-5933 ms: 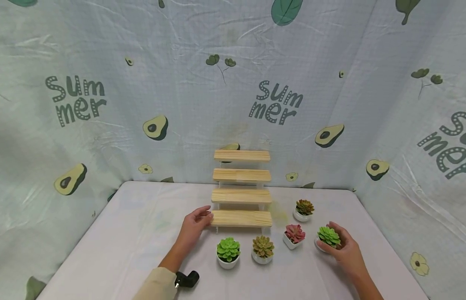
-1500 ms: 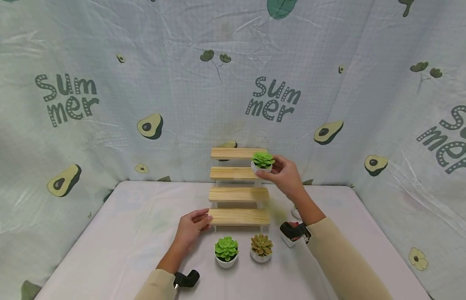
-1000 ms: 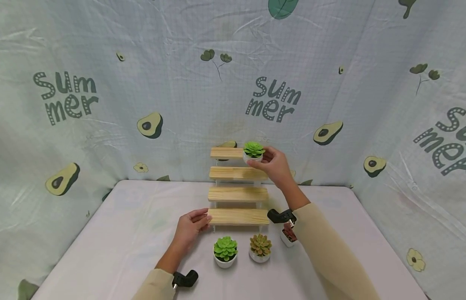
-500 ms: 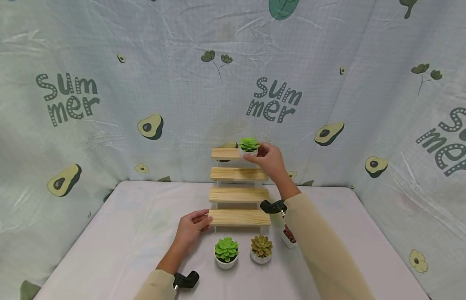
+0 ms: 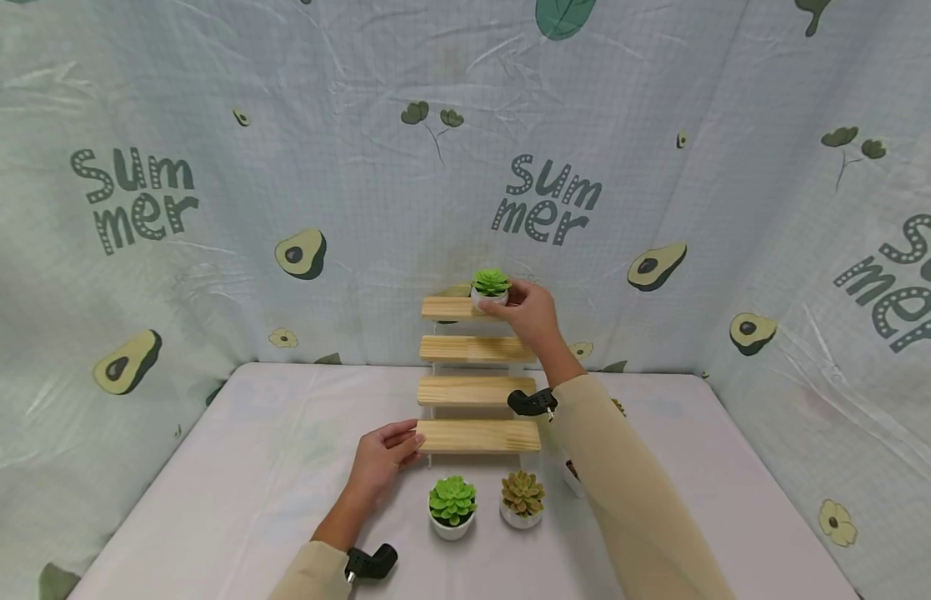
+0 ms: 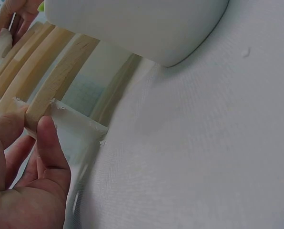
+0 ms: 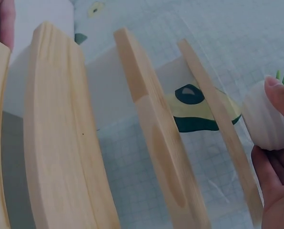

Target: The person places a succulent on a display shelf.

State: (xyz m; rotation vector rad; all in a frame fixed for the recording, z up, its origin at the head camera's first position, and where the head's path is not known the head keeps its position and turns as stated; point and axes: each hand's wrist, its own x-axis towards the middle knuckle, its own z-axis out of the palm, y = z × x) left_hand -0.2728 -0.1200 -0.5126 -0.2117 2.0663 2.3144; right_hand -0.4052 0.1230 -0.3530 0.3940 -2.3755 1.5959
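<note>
My right hand [image 5: 534,317] holds a small green succulent [image 5: 491,282] in a white pot at the top step of a wooden tiered stand [image 5: 478,435]. In the right wrist view, thumb and fingers grip the ribbed white pot [image 7: 266,117], whose base is just beyond the edge of the narrow top board [image 7: 223,129]. My left hand [image 5: 378,460] pinches the left end of the lowest board; the left wrist view shows thumb and fingertips on either side of that board end [image 6: 39,112].
In front of the stand sit a bright green succulent [image 5: 452,498] and a brownish-green one [image 5: 522,498], both in white pots. Behind my right sleeve [image 5: 638,483] another white pot [image 5: 573,477] is mostly hidden. A printed cloth [image 5: 390,200] hangs behind the table.
My right hand picked up the green succulent at the table's right side and brought it up and left to the top step, lately drifting further left. The left hand keeps its place on the stand.
</note>
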